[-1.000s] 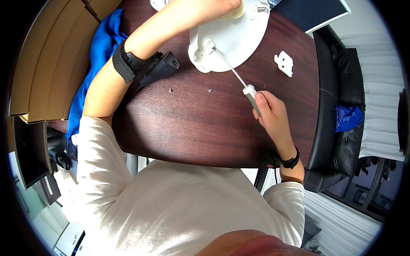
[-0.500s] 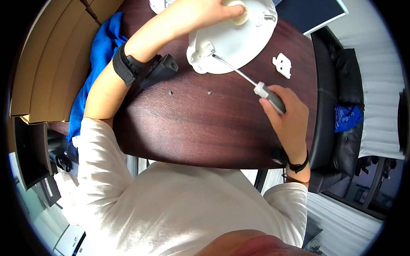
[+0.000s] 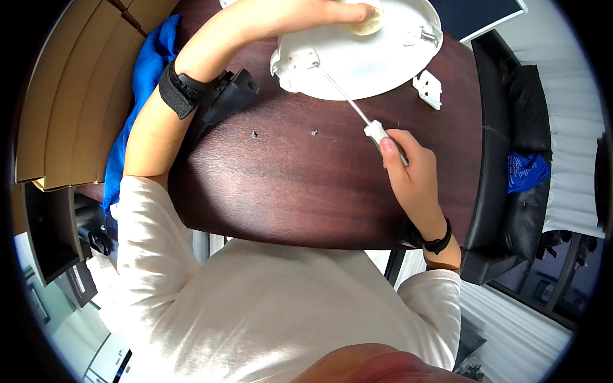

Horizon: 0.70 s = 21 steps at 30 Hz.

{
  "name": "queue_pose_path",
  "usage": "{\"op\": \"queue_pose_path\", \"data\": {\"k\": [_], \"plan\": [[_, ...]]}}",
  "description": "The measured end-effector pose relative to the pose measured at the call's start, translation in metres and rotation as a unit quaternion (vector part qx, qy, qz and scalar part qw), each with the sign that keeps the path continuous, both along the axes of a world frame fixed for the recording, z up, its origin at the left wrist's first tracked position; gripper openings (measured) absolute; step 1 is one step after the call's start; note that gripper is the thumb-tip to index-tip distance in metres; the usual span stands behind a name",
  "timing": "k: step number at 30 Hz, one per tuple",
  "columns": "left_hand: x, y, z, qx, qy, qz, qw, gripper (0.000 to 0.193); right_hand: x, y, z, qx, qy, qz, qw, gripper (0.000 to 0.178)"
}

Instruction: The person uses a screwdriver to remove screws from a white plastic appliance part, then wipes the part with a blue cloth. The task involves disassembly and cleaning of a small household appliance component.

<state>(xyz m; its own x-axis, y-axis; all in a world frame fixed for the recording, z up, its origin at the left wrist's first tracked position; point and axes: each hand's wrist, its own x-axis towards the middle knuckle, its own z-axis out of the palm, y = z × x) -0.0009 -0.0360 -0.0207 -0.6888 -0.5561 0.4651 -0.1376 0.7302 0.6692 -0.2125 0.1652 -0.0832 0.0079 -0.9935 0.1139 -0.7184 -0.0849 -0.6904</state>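
Right hand [image 3: 412,169]: fingers clamped round screwdriver [image 3: 375,131] handle, shaft slanting to left end of white oval shell [image 3: 383,71]. Left hand [image 3: 300,15] over shell, thumb on cream round part [image 3: 368,27] (other fingers out of frame; cannot tell whether they grip). Shell on red-brown table [image 3: 274,191], two small screws [image 3: 313,133], white bracket [image 3: 429,90] nearby.

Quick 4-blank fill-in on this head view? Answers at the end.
The person's ____ hand grips the screwdriver.
The screws on the table number ____.
The cloth beside the boxes is ____ in colour.
The shell near the left hand is coloured ____.

Missing words: right; two; blue; white.
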Motion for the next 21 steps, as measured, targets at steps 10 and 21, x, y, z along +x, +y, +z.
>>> {"op": "queue_pose_path", "data": {"k": [10, 21], "plan": [[-0.003, -0.004, -0.005, 0.009, 0.015, 0.029, 0.999, 0.047, 0.009, 0.001, -0.007, 0.019, -0.032, 0.001, 0.999, 0.025], [-0.002, 0.001, -0.002, 0.025, -0.006, 0.059, 0.998, 0.047, 0.009, 0.002, -0.009, 0.002, 0.012, 0.007, 1.0, 0.024]]}}
